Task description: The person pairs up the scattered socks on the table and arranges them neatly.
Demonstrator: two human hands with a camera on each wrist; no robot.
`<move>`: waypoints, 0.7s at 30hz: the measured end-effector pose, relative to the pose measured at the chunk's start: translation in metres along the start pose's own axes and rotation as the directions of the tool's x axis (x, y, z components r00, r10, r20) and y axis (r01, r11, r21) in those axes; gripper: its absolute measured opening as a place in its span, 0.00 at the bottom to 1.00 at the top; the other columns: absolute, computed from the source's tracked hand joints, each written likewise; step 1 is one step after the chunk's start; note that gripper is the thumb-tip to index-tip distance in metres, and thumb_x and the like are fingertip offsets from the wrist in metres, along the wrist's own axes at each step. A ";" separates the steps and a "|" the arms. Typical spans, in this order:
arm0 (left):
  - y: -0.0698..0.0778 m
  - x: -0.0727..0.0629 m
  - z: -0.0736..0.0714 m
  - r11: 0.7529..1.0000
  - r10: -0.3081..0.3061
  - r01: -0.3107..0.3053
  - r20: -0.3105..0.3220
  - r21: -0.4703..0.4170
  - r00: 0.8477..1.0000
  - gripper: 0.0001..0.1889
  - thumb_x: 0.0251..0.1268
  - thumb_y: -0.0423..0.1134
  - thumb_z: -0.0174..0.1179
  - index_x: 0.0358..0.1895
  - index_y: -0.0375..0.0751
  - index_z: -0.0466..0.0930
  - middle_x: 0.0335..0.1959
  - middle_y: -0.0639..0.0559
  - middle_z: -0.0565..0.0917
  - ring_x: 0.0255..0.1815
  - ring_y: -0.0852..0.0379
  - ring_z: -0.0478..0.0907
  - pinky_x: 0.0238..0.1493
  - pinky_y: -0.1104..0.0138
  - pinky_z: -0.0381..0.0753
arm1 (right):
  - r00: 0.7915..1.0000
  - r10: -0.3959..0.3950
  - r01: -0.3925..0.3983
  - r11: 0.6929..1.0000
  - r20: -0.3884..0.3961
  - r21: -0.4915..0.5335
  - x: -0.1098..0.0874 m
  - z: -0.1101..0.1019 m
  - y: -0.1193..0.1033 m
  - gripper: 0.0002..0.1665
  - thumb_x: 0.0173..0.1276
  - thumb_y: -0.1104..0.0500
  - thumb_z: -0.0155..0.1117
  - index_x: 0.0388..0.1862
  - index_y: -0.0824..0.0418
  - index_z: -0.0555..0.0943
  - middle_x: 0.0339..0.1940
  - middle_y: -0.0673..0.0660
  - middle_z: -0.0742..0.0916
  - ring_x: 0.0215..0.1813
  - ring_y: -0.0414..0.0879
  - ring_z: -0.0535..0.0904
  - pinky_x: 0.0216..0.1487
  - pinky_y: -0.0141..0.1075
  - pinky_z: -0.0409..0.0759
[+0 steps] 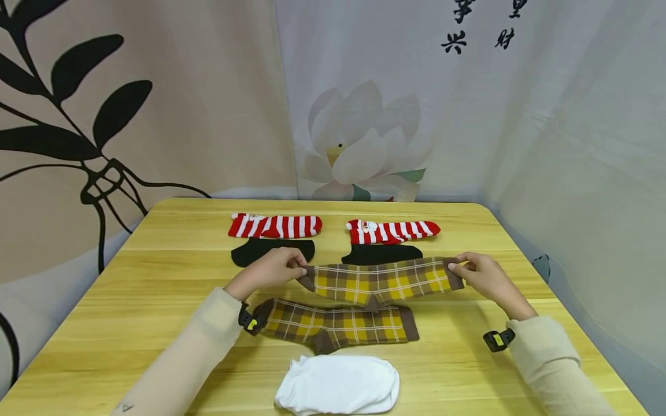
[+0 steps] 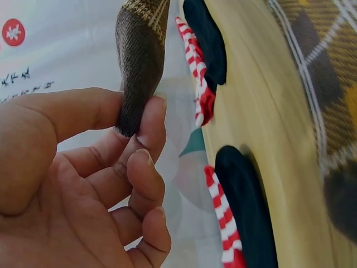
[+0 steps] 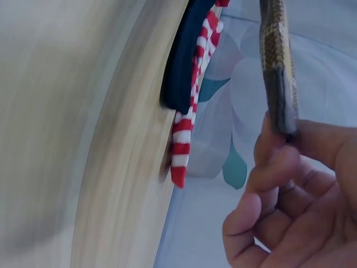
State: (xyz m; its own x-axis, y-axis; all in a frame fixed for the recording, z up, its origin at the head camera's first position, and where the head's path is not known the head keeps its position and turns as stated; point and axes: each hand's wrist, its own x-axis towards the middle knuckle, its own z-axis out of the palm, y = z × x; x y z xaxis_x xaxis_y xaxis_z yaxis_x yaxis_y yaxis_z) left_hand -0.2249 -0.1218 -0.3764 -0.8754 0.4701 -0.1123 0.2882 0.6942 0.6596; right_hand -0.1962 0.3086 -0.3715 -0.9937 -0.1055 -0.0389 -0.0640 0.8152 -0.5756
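A yellow and brown plaid sock (image 1: 385,281) is stretched level between both hands, raised over the table. My left hand (image 1: 273,268) pinches its brown toe end (image 2: 136,72) between thumb and forefinger. At the other end, my right hand (image 1: 484,278) pinches the brown cuff (image 3: 279,95) the same way. Below it a matching plaid sock (image 1: 338,325) lies flat, its brown toe partly behind the left wrist's strap. Behind the held sock are two black socks (image 1: 273,249), the right black sock (image 1: 382,254) partly covered by it in the head view.
Two red-and-white striped socks, one left (image 1: 276,226) and one right (image 1: 393,231), lie along the back of the wooden table (image 1: 156,323). Folded white socks (image 1: 338,384) lie at the near edge. Printed curtains (image 1: 364,104) hang behind the table.
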 end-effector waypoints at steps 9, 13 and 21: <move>-0.015 -0.017 -0.007 1.000 -0.001 0.001 -0.017 0.024 1.000 0.06 0.67 0.37 0.58 0.41 0.39 0.80 0.33 0.50 0.82 0.30 0.58 0.74 0.32 0.66 0.74 | 1.000 -0.016 0.015 0.999 0.025 0.038 -0.003 0.011 -0.013 0.24 0.73 0.52 0.56 0.54 0.71 0.75 0.22 0.56 0.80 0.25 0.44 0.68 0.26 0.36 0.66; -0.019 -0.025 -0.011 1.000 0.000 0.001 -0.017 0.020 1.000 0.06 0.67 0.37 0.59 0.41 0.39 0.80 0.31 0.51 0.81 0.28 0.59 0.73 0.31 0.67 0.73 | 0.999 -0.030 0.028 0.998 0.032 0.058 -0.003 0.017 -0.017 0.23 0.72 0.52 0.57 0.53 0.71 0.76 0.22 0.56 0.80 0.25 0.44 0.68 0.26 0.36 0.66; -0.031 -0.044 -0.016 0.999 0.030 -0.030 -0.002 -0.012 1.000 0.06 0.67 0.36 0.58 0.40 0.37 0.79 0.27 0.51 0.78 0.26 0.60 0.70 0.29 0.67 0.71 | 0.997 -0.042 0.037 0.997 0.064 0.074 -0.003 0.029 -0.025 0.23 0.71 0.53 0.59 0.53 0.71 0.77 0.33 0.58 0.87 0.30 0.45 0.73 0.32 0.37 0.72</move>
State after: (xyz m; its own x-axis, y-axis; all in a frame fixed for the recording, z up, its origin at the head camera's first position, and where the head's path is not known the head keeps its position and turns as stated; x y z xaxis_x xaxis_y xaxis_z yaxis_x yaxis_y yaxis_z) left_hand -0.2014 -0.1733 -0.3797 -0.8671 0.4897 -0.0914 0.3097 0.6735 0.6712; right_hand -0.1885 0.2721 -0.3810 -0.9822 -0.1755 -0.0673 -0.0935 0.7666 -0.6353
